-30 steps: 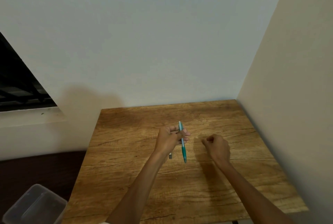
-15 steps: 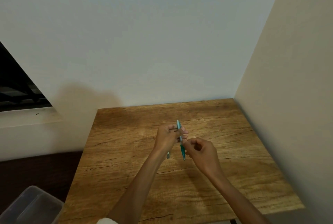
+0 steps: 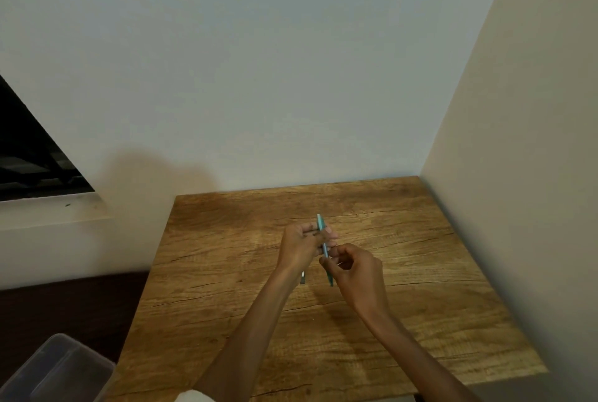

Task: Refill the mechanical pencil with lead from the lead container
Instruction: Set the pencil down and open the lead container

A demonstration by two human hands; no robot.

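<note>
A teal mechanical pencil [image 3: 321, 226] stands nearly upright above the wooden table [image 3: 226, 272], gripped around its upper half by my left hand [image 3: 299, 248]. My right hand [image 3: 354, 269] is curled against the pencil's lower half, fingers pinched at the barrel; whether they grip it is unclear. The pencil's lower end [image 3: 330, 282] pokes out below my right hand. A small grey piece [image 3: 303, 278], perhaps the lead container, shows just under my left wrist; whether my hand holds it or it lies on the table I cannot tell.
The table sits in a corner, with a white wall behind and a beige wall [image 3: 517, 175] along its right edge. A clear plastic bin [image 3: 55, 369] stands on the floor at the lower left. A dark window opening [image 3: 26, 155] is at the left.
My right hand has come in from the right, where it was a closed fist apart from the pencil, and now rests against the pencil's lower half. My left hand has kept the pencil almost still.
</note>
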